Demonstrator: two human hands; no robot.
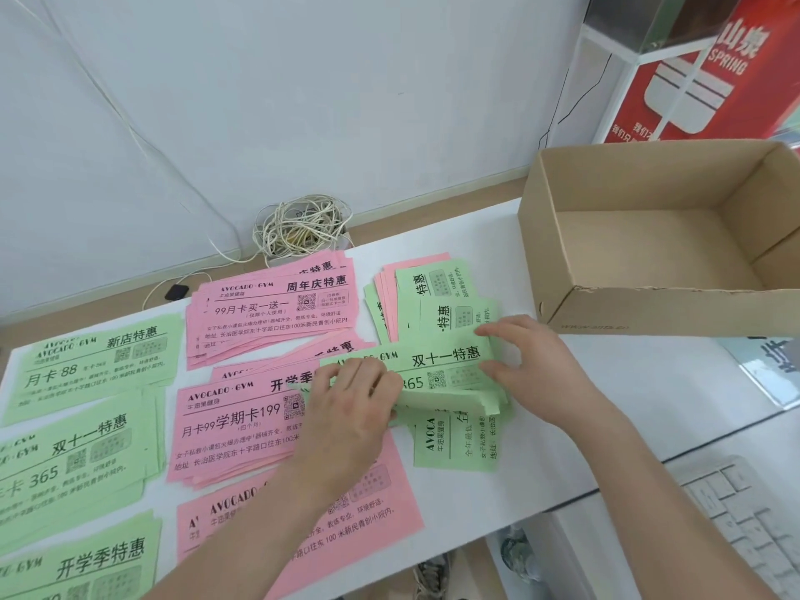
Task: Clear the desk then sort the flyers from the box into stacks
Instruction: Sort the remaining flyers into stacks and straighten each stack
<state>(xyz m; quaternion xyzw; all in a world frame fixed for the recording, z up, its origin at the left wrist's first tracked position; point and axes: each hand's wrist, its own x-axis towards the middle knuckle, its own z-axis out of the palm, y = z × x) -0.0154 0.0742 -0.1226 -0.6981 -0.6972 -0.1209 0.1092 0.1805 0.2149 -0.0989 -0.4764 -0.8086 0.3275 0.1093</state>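
Note:
A small bundle of green flyers (446, 361) lies across the middle of the white desk (627, 396). My left hand (350, 404) grips its left end, fingers curled under the lifted lower edge. My right hand (528, 361) pinches its right end. Under and behind the bundle is a mixed pile of green and pink flyers (428, 292), turned sideways. Sorted stacks cover the left: three green stacks (95, 365) along the left edge and pink stacks (277, 305) in the middle. The cardboard box (649, 313) stands at the right, with no flyers visible inside.
A tangle of white cable (303, 227) and a small black plug (176, 292) lie at the desk's back edge by the wall. A white keyboard (744, 521) sits at the lower right. A red sign (710, 71) stands behind the box.

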